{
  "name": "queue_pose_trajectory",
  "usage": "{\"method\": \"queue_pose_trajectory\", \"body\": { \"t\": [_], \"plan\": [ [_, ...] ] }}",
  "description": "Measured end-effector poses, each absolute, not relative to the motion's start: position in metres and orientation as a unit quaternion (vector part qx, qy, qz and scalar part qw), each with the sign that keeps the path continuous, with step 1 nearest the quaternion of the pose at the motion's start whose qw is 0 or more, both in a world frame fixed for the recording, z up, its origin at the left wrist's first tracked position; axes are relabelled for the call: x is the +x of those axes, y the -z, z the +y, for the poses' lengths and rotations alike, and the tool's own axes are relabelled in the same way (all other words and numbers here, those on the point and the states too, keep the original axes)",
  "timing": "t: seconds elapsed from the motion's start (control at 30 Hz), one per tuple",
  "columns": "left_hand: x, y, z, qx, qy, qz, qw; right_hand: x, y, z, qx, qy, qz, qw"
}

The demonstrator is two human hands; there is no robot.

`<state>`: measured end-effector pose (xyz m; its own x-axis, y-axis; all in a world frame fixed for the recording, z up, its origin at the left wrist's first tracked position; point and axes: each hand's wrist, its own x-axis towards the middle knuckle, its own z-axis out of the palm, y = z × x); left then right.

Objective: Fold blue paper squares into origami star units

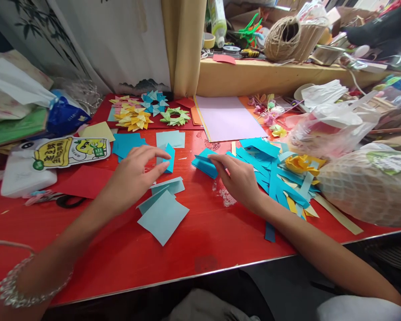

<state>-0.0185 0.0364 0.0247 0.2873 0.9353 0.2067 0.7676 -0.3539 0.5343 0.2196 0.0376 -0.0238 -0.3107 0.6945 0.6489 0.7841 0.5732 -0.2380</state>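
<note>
My left hand [138, 171] hovers at a folded blue paper piece [169, 159], thumb and fingers apart on its near side; whether they touch it is unclear. My right hand [235, 176] pinches the edge of a blue folded paper [205, 166] lying right of the middle. Pale blue squares [163, 218] lie loosely overlapped in front, between my hands. Behind them is another pale blue sheet [170, 139]. Darker blue squares [127, 145] lie behind my left hand. Blue and yellow paper strips [274, 174] are heaped behind my right forearm.
Folded paper rings [175, 117] and a lilac paper stack [229, 118] lie at the back of the red table [187, 263]. A yellow-white pouch [71, 151], red paper [87, 182] and scissors [70, 201] are at left. A netted bag [370, 187] stands at right.
</note>
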Motion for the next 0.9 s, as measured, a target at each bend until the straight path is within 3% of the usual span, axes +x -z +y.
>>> {"method": "queue_pose_trajectory", "body": {
  "t": [0.07, 0.17, 0.23, 0.33, 0.47, 0.6, 0.9],
  "plan": [
    [-0.013, -0.025, 0.031, 0.787, -0.297, 0.522, 0.14, 0.218, 0.017, 0.029, -0.359, 0.067, -0.818, 0.444],
    [-0.004, -0.027, 0.02, 0.84, -0.313, 0.427, 0.12, 0.213, 0.008, 0.015, -0.217, 0.023, -0.858, 0.465],
    [0.0, -0.029, 0.014, 0.836, -0.314, 0.422, 0.156, 0.207, 0.005, 0.008, -0.206, -0.09, -0.852, 0.473],
    [0.004, -0.03, 0.013, 0.743, -0.338, 0.512, 0.266, 0.2, 0.004, 0.007, -0.302, -0.333, -0.724, 0.523],
    [0.006, -0.02, 0.017, 0.675, -0.364, 0.539, 0.35, 0.198, 0.005, 0.014, -0.348, -0.572, -0.585, 0.457],
    [0.004, -0.009, 0.017, 0.701, -0.38, 0.539, 0.272, 0.199, 0.007, 0.018, -0.353, -0.686, -0.502, 0.392],
    [0.0, -0.006, 0.013, 0.862, -0.332, 0.383, -0.008, 0.202, 0.003, 0.021, -0.356, -0.726, -0.365, 0.461]
  ]
}}
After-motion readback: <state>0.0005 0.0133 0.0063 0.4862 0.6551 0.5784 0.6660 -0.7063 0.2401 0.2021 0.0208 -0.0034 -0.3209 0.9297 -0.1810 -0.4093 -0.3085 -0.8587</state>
